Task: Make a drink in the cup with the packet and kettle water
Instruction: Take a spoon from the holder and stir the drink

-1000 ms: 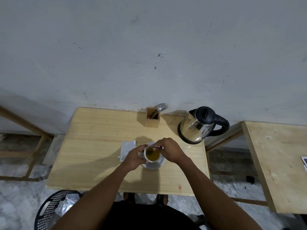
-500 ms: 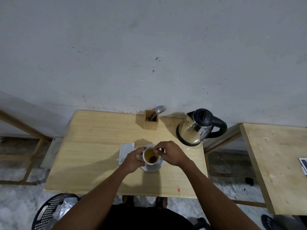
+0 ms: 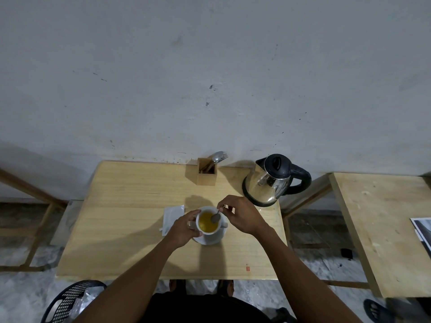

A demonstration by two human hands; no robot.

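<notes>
A white cup [image 3: 208,231] full of yellow liquid stands on a white saucer [image 3: 213,240] near the middle of the wooden table [image 3: 121,206]. My left hand [image 3: 183,229] grips the cup's left side. My right hand [image 3: 241,214] pinches the handle of a small metal spoon [image 3: 215,217] whose bowl sits at the liquid's surface. A white packet [image 3: 171,216] lies flat just left of the cup, partly under my left hand. The steel kettle [image 3: 268,183] with black lid and handle stands at the back right of the table.
A wooden holder [image 3: 207,176] with a spoon and fork stands at the back edge by the wall. A second wooden table [image 3: 382,224] is to the right, with a paper at its edge. A black mesh bin [image 3: 70,299] sits on the floor at lower left.
The spoon's bowl has shifted inside the cup, from the near side toward the upper right of the liquid. My right hand has opened out a little. The left hand keeps its hold.
</notes>
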